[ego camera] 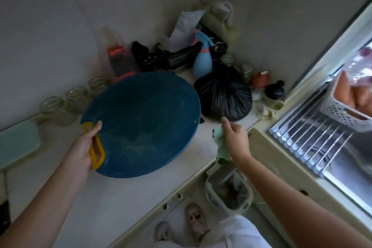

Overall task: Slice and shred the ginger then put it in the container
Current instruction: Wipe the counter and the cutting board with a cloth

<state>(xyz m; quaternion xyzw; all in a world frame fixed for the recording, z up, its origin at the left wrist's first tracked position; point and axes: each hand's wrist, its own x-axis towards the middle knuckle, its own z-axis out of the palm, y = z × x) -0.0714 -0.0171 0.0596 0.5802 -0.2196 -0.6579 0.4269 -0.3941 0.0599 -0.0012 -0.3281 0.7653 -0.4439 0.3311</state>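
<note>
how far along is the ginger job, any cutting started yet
Barely begun. Nothing looks done: no ginger or knife shows. In hand: the left hand grips the yellow handle of the blue cutting board; the right hand holds a green cloth. Slicing, shredding and filling the container all remain.

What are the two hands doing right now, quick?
Left hand: grips the yellow handle of the blue cutting board.
Right hand: holds a green cloth, forefinger stretched out.

The cutting board [145, 123] is laid on the bench [100, 197]. A tied bag [223, 94] is set just right of it, jars [76, 96] are lined up behind its left edge, and a sink [346, 163] is placed farther right.
</note>
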